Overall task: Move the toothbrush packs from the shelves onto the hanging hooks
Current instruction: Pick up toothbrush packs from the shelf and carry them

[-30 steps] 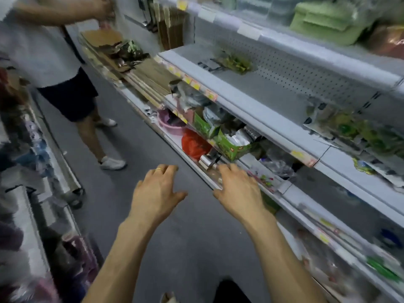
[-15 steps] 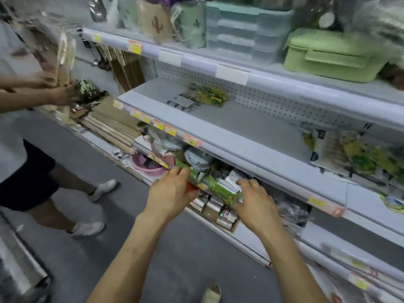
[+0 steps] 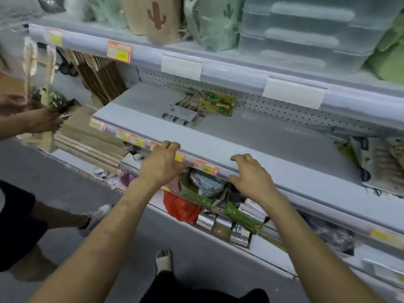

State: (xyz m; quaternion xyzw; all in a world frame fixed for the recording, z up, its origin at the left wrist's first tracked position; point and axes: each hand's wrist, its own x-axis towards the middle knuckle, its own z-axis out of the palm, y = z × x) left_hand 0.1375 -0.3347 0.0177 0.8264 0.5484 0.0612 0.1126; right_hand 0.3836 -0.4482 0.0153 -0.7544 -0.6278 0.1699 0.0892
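While toothbrush packs [image 3: 203, 107] lie upper centre on the shelf [image 3: 262, 138], my left hand [image 3: 161, 166] and right hand [image 3: 251, 178] touch its front edge, grips apart, empty.

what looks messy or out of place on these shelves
The green cardboard boxes on the lower shelf look torn and crushed, their contents jumbled. On the middle shelf, a few packs lie loose and askew by the pegboard, not hung.
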